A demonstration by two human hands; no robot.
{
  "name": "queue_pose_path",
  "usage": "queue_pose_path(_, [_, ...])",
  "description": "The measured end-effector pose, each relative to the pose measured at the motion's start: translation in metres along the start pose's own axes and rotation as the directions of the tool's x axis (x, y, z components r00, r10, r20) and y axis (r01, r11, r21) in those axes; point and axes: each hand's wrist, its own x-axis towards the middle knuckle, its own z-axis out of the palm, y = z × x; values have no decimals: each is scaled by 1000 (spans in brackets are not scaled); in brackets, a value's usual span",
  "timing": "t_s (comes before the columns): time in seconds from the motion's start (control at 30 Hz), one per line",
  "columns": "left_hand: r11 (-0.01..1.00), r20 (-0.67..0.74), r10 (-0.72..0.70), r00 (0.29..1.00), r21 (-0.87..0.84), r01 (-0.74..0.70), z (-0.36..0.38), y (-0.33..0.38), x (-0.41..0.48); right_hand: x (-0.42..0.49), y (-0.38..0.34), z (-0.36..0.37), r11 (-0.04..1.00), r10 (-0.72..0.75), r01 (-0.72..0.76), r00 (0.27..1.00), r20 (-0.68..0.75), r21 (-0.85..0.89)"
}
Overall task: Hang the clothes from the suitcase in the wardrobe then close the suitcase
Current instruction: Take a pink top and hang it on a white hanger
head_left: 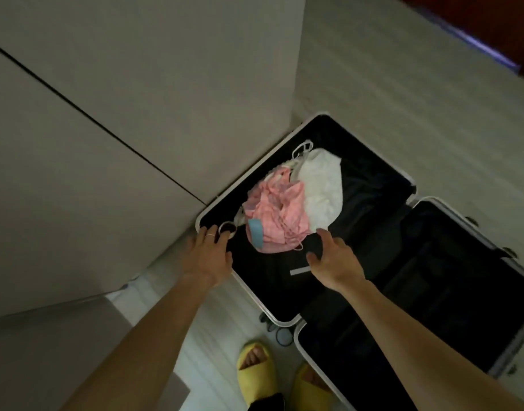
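Left hand [208,256], right hand [334,259], suitcase [373,185] holding pink garment [272,215], perhaps white shirt [323,191]

Suitcase [379,203]: black lining, silver-white rim. Pink garment [272,215], faint lighter pattern; blue label [255,229]. White garment [323,188], plain. Slippers [256,372] yellow. Wardrobe [136,84] plain grey-beige. Floor [403,99] pale, faintly striped.

Bare suitcase [373,185] lining lies open between your left hand [208,253] and right hand [333,261]. Just beyond both, the pink garment [272,215] and white garment [321,191] bar passage. The wardrobe door [106,143] walls off your left hand's outer side.
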Motion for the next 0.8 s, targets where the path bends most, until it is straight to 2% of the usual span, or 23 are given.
queue_pose_path(0.2, [997, 52, 34, 998, 68, -37, 131, -14, 76, 134, 8, 95, 999, -30, 31, 999, 34, -31])
queue_pose_path(0.3, [992, 49, 38, 998, 116, -44, 167, -15, 91, 190, 3, 115, 999, -30, 29, 999, -33, -23])
queue_pose_path(0.43, [987, 105, -18, 994, 159, 1, 183, -18, 97, 227, 5, 133, 990, 21, -31, 997, -74, -136])
queue_pose_path(0.5, [985, 143, -31, 989, 170, 6, 177, -15, 91, 213, 10, 131, 989, 32, -46, 995, -96, -139])
queue_pose_path(0.63, [993, 201, -54, 978, 113, 31, 146, -4, 63, 147, 21, 105, 991, -130, 130, 972, -198, -10])
queue_pose_path(0.8, [999, 221, -45, 974, 10, 44, 55, 12, 9, 54, 6, 24, 964, -187, 236, 927, -326, 119])
